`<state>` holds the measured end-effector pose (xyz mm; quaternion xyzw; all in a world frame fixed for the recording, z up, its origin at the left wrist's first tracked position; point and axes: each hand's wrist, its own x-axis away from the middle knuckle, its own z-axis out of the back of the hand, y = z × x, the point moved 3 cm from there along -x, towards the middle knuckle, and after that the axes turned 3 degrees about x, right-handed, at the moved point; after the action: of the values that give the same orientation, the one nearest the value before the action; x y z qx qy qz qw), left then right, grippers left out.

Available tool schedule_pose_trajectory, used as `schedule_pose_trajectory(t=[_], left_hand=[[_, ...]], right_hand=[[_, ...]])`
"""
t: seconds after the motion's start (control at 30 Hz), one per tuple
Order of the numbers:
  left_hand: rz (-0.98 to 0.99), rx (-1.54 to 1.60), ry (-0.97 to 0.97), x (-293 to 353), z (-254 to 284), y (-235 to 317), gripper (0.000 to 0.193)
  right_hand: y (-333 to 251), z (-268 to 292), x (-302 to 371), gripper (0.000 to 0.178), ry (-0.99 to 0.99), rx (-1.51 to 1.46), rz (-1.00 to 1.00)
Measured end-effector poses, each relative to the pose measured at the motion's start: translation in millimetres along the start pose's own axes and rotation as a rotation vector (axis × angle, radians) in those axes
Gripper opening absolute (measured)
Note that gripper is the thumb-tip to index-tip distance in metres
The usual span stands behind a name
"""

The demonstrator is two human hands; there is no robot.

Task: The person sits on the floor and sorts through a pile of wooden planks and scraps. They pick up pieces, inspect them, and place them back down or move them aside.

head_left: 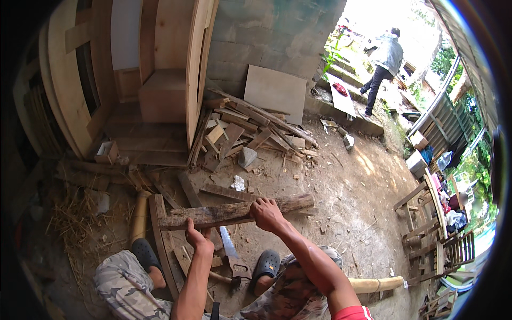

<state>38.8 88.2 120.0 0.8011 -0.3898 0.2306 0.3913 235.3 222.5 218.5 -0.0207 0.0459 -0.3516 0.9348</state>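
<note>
A thick, rough wooden beam [229, 212] is held crosswise in front of me, its right end slightly higher in the picture. My left hand [198, 236] supports it from below near its left part, the thumb up against its near side. Over the top, right of the middle, my right hand [266, 214] wraps its fingers round the beam. Under the beam, on the ground between my feet, lies a handsaw [234, 258] with a bare metal blade. Close to its handle is a hammer [234, 282], its head partly hidden.
A long board [160, 240] lies by my left foot. Scrap wood [240, 125] is heaped by the wall under a leaning panel [274, 93]. Bamboo poles [376, 284] lie on both sides. Wooden furniture [434, 234] stands at right; a person [386, 58] is on the far steps.
</note>
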Motion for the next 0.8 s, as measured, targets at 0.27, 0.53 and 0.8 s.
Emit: schedule_pose_trajectory(t=[0.27, 0.53, 0.8], left_hand=[[-0.032, -0.045, -0.014, 3, -4, 7, 0.050], [-0.097, -0.032, -0.039, 2, -10, 23, 0.051], [-0.066, 0.031, -0.049, 4, -16, 29, 0.055]], right_hand=[[-4, -6, 1, 0.015, -0.021, 0.034, 0.053], [-18, 19, 3, 0.018, -0.027, -0.061, 0.109], [-22, 28, 0, 0.033, 0.235, 0.030, 0.136]])
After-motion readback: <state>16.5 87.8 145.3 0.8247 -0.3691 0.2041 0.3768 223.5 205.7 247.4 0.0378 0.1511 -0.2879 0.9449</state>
